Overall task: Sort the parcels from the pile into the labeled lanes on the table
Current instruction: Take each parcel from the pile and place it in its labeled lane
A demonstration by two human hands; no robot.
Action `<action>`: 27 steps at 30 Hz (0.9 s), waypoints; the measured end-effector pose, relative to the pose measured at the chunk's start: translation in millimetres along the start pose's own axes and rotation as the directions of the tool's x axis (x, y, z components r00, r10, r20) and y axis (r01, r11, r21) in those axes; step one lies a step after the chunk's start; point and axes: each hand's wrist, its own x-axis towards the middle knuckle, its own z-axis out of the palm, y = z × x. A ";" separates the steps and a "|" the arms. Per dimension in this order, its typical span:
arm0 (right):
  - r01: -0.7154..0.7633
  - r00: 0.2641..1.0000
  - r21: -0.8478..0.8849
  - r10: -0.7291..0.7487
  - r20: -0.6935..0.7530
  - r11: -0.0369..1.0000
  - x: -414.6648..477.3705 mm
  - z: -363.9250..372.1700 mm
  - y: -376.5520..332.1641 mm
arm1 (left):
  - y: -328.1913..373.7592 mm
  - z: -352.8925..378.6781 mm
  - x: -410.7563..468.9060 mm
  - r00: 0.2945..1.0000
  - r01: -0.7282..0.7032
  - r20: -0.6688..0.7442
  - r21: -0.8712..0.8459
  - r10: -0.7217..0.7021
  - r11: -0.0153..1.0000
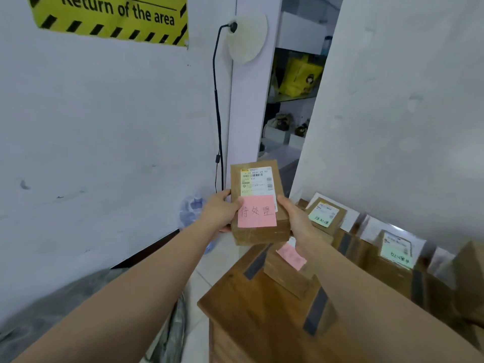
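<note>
I hold a small brown cardboard parcel [258, 179] up in front of me, above the left end of the wooden table [235, 305]. It carries a white shipping label and a pink sticky note with handwriting. My left hand [220, 212] grips its left edge and my right hand [296, 218] grips its right edge. Below it, another brown parcel with a pink note [288, 265] lies on the table between dark tape strips. Further right lie two parcels with green notes [324, 213] [395, 250].
Dark tape strips [317, 310] divide the table into lanes. A white wall with a yellow and black sign [110, 17] stands at left, with a black cable [217, 113] running down it. A grey plastic sack [78, 297] lies on the floor at lower left. Shelves show through the gap behind.
</note>
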 end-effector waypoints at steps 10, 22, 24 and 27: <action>0.014 0.988 0.029 -0.009 -0.156 0.999 68.3 -13.1 -4.6 | 19.5 30.8 84.9 0.989 -0.037 0.142 0.017 0.035 0.999; -0.021 0.940 0.091 0.051 -0.337 0.996 133.4 -80.2 -14.2 | 52.6 116.4 166.6 0.963 -0.104 0.263 0.135 0.066 0.985; -0.021 0.927 0.094 0.055 -0.371 0.995 143.8 -91.3 -13.4 | 54.7 131.4 179.6 0.949 -0.122 0.307 0.152 0.071 0.981; -0.042 0.905 0.134 0.095 -0.415 0.990 154.7 -106.5 -12.0 | 56.4 152.9 198.1 0.926 -0.125 0.372 0.144 0.064 0.982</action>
